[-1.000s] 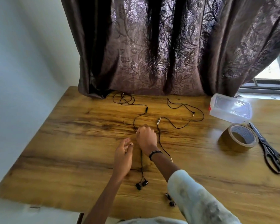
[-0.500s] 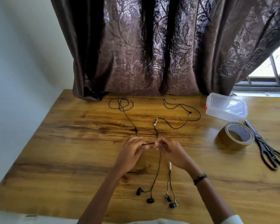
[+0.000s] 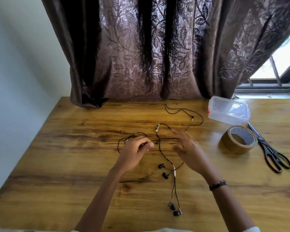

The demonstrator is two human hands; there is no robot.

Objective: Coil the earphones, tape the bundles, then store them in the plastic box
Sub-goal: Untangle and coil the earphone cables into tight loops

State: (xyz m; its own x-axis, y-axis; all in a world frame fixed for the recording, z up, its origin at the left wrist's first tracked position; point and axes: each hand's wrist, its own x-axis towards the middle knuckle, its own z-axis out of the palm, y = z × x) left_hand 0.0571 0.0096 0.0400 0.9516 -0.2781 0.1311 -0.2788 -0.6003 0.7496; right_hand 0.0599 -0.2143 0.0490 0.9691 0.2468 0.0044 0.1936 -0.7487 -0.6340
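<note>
Between the hands, second earphone cable (image 3: 163,156) is lying loose on counter (image 3: 57,164). Left hand (image 3: 134,150) is pinching first earphone cord (image 3: 124,139); right hand (image 3: 187,149) is hovering spread, blurred. Risk: cords tangling while coiling; plastic box (image 3: 228,112) far right.

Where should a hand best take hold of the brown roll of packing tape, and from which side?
Probably from above: the brown roll of packing tape lies flat on the wooden table, hole up, so fingers can hook inside the core with the thumb on the outer wall.

2 bare forearms, black beaded bracelet (image 3: 217,185) on right wrist, white sleeve (image 3: 251,229) edge
</note>
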